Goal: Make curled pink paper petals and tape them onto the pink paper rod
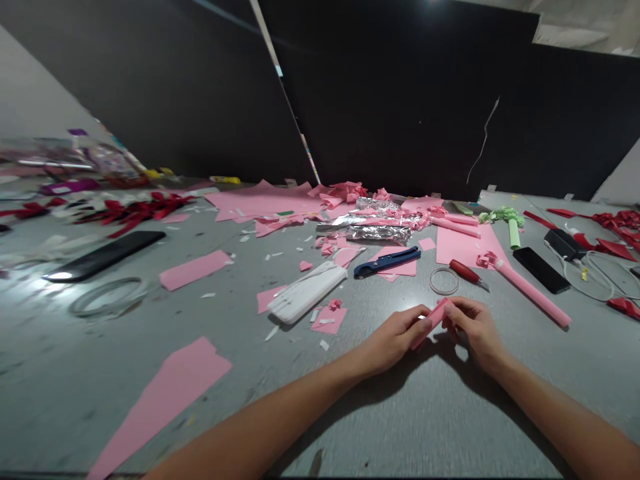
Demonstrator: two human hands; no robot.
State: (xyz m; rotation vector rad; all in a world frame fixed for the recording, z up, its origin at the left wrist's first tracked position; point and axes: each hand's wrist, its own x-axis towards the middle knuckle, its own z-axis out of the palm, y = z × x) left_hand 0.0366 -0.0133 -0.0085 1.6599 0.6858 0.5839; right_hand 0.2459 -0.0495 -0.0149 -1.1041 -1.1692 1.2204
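A narrow folded strip of pink paper [438, 312] is held between both hands, just above the grey table. My left hand [400, 337] pinches its lower left end between thumb and fingers. My right hand [471, 328] grips the upper right end, and some of its fingers are hidden behind the palm. Just beyond the hands lie a ring of thin wire [444, 281] and a red-handled knife [465, 271]. To their left rests a dark blue cutter [387, 262] on pink paper. A rolled pink paper tube [535, 295] lies right of my right hand.
A white oblong case [307, 292] sits left of the cutter. Pink sheets [265, 199], scraps and silver foil [380, 233] cover the back. Two dark phones [107, 255] [541, 269] lie at either side. White cables [600, 267] coil at right, below a black wall [400, 100].
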